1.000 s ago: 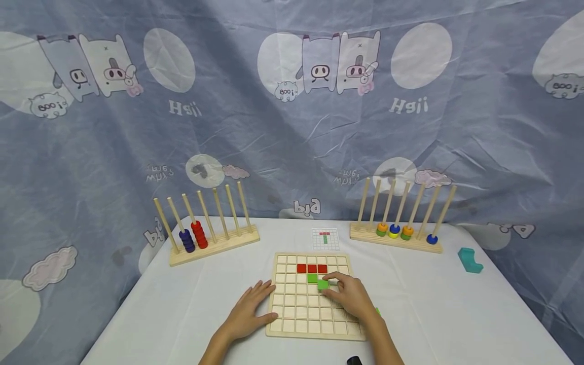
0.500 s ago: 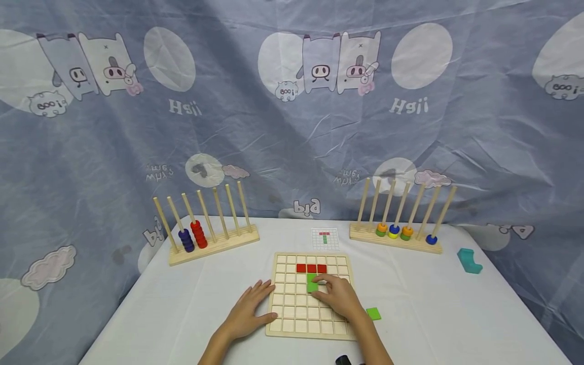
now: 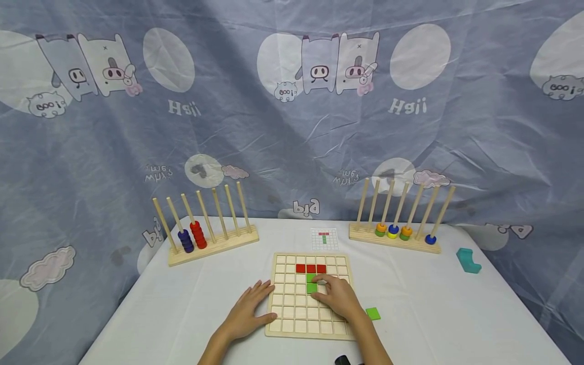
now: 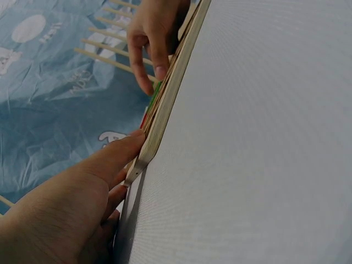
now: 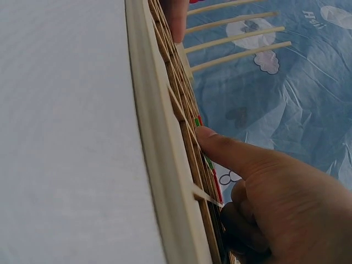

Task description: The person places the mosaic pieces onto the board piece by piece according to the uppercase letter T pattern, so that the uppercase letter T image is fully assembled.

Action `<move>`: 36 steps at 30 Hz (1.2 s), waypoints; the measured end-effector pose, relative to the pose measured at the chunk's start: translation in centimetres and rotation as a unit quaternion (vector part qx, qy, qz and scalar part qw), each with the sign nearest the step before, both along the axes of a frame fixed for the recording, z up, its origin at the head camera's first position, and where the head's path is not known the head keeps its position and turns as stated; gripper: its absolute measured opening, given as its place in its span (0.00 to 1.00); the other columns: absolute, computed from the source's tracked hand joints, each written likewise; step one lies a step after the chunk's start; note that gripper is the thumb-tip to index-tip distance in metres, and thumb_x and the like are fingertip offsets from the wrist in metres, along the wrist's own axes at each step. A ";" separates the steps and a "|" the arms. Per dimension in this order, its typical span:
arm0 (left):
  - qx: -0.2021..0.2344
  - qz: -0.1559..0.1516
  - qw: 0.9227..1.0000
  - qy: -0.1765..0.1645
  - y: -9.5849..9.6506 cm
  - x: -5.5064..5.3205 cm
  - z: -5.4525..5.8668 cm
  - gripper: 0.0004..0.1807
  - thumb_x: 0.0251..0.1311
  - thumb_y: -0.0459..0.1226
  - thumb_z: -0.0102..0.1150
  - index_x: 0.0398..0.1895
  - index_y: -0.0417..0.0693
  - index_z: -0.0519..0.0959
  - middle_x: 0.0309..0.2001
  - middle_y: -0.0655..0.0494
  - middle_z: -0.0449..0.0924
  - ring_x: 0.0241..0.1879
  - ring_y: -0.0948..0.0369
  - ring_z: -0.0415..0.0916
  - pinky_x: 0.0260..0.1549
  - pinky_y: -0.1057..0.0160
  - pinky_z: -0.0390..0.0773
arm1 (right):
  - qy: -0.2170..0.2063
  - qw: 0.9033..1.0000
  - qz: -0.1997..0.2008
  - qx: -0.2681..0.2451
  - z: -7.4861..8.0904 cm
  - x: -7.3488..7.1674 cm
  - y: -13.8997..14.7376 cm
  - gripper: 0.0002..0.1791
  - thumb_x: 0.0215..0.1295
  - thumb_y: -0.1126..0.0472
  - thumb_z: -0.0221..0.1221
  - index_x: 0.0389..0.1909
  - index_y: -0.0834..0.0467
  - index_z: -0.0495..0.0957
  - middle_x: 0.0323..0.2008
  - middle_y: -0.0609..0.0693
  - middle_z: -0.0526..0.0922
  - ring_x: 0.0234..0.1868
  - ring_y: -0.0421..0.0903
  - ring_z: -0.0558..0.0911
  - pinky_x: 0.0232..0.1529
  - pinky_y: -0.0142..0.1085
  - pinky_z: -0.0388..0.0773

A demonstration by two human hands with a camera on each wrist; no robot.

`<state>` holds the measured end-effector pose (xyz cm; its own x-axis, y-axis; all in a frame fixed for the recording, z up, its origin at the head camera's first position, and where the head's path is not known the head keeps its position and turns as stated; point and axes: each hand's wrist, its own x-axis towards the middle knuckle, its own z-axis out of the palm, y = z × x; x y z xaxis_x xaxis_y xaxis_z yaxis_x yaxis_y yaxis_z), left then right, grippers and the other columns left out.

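A wooden grid board (image 3: pixel 296 327) lies in front of the person. Three red tiles (image 3: pixel 311 268) form a row in its upper part. Below the middle one sit an upper green tile (image 3: pixel 310 278) and a lower green tile (image 3: pixel 312 289). The right hand (image 3: pixel 339 296) holds the lower green tile between thumb and index finger, the index fingertip close to the upper one. In the right wrist view, the right thumb (image 5: pixel 225 147) reaches onto the board. The left hand (image 3: pixel 248 312) rests at the board's left edge, fingers spread, the left thumb (image 4: pixel 118 154) touching the rim.
Another green tile (image 3: pixel 373 314) lies right of the board. Behind stand a left peg rack (image 3: pixel 214 248) and a right peg rack (image 3: pixel 394 243) with coloured rings. A pattern card (image 3: pixel 325 239), a teal block (image 3: pixel 468 260) and a black object (image 3: pixel 342 360) are on the white table (image 3: pixel 433 314).
My right hand has moved left and brought the green tile down into the cell under the upper green tile. The loose green tile has come fully into sight. My left hand stays put.
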<state>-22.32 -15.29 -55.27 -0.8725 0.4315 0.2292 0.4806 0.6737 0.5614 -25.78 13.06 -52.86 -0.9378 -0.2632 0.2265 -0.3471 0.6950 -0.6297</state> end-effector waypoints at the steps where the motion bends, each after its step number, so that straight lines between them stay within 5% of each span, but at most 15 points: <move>1: 0.000 0.001 1.000 0.000 0.0 0.0 0.0 0.40 0.55 0.60 0.54 0.67 0.50 0.62 0.69 0.53 0.56 0.69 0.50 0.47 0.65 0.45 0.45 | -0.001 1.000 0.000 0.000 0.0 0.0 0.0 0.19 0.49 0.48 0.68 0.42 0.48 0.80 0.09 0.39 0.59 0.12 0.35 0.54 0.13 0.28 0.53; 19: 0.001 -0.002 1.000 0.000 0.0 0.0 0.0 0.40 0.55 0.59 0.55 0.67 0.49 0.62 0.69 0.52 0.57 0.69 0.50 0.47 0.65 0.45 0.45 | -0.021 1.000 0.015 -0.017 0.3 0.8 0.4 0.18 0.50 0.48 0.67 0.42 0.48 0.80 0.10 0.40 0.60 0.12 0.35 0.55 0.13 0.28 0.55; 36: -0.002 -0.003 1.000 0.004 0.1 0.1 0.1 0.40 0.54 0.59 0.55 0.67 0.49 0.63 0.68 0.52 0.57 0.69 0.49 0.48 0.64 0.45 0.46 | -0.024 0.999 0.007 -0.026 2.0 4.8 5.9 0.19 0.50 0.50 0.67 0.44 0.49 0.79 0.09 0.39 0.60 0.10 0.32 0.54 0.11 0.27 0.59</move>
